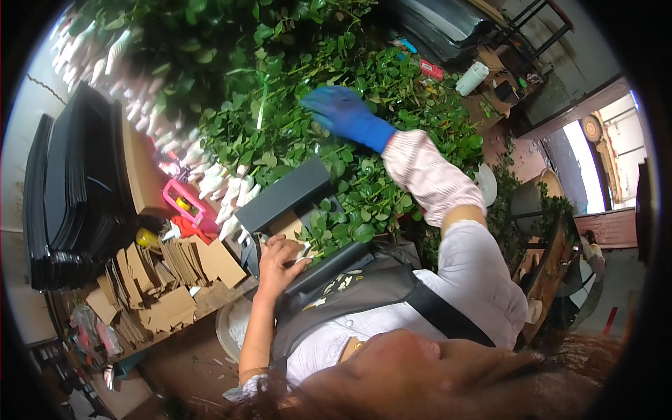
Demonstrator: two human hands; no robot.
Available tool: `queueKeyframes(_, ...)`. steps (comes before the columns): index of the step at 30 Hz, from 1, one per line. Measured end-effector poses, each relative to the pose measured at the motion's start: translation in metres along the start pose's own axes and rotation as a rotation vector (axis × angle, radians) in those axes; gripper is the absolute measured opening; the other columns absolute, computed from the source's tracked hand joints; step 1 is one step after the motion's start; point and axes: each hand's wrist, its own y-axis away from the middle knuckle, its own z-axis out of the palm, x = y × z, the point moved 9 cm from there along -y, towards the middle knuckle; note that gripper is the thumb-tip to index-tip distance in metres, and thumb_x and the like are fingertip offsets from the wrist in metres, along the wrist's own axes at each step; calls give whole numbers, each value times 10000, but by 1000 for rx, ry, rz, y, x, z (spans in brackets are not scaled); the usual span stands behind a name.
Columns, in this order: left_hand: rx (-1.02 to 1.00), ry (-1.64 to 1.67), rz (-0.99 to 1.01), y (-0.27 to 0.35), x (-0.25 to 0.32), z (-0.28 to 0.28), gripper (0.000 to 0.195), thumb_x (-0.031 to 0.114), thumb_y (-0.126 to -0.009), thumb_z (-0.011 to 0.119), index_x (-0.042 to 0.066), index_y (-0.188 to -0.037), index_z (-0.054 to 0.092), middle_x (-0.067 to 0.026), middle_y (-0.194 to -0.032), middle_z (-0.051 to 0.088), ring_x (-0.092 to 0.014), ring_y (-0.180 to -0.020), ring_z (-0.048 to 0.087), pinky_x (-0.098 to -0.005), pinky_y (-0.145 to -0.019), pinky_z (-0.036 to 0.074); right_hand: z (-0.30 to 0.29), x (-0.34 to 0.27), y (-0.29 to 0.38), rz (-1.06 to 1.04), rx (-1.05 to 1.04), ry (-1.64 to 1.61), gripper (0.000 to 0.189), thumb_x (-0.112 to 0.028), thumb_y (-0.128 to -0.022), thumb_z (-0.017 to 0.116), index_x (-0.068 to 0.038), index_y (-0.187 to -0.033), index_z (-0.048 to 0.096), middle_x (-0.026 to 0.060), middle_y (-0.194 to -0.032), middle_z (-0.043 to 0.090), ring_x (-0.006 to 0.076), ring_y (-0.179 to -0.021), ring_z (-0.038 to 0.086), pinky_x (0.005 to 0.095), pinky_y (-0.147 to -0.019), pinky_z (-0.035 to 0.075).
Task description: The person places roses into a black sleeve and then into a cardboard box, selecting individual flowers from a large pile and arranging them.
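Note:
My left hand [278,262], bare, is at the left end of a dark trough [331,268] near my apron. A small white piece [304,251] shows between its thumb and fingers; whether they grip it is not clear. Leafy green stems [344,226] lie in the trough beside it. My right hand [338,113], in a blue glove, reaches over a big heap of leafy rose stems [294,131], fingers extended and nothing visible in them. White sleeved flower heads [231,191] line the heap's left side. A dark grey box-shaped bar [283,194] stands between the hands.
Stacked black sheets [79,199] stand at the left. Cardboard pieces [168,268], a pink basket [184,202] and a yellow roll [148,238] lie nearby. A white bottle [472,79] is at the upper right. Another person [590,252] is partly visible at the far right.

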Motion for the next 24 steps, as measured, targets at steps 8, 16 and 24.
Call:
queueKeyframes(8,75,-16,-32,4,-8,3,137,134,-792,784,83,-907,729,-54,-984,693,-322,-1103,594,-410,-956,479,-30,-1,-76,21,296,90,206,-280,-953,594,-211,-1135,663,0,-1330,582,267,-1210,539,429,-1105,396)
queueKeyframes(16,85,22,-14,-3,-4,-4,122,111,-797,780,75,-901,726,-56,-953,695,-308,-1045,598,-403,-981,466,82,25,-19,-69,-404,149,447,-366,-912,653,-167,-1309,602,91,-1438,523,288,-1298,520,458,-1079,426)
queueKeyframes(24,102,62,-19,4,-6,3,119,111,-804,780,70,-898,720,-62,-945,697,-302,-1075,599,-407,-987,475,-31,-19,-73,-2,61,-24,371,-186,-839,680,-165,-1205,620,61,-1387,570,288,-1213,569,415,-1028,475)
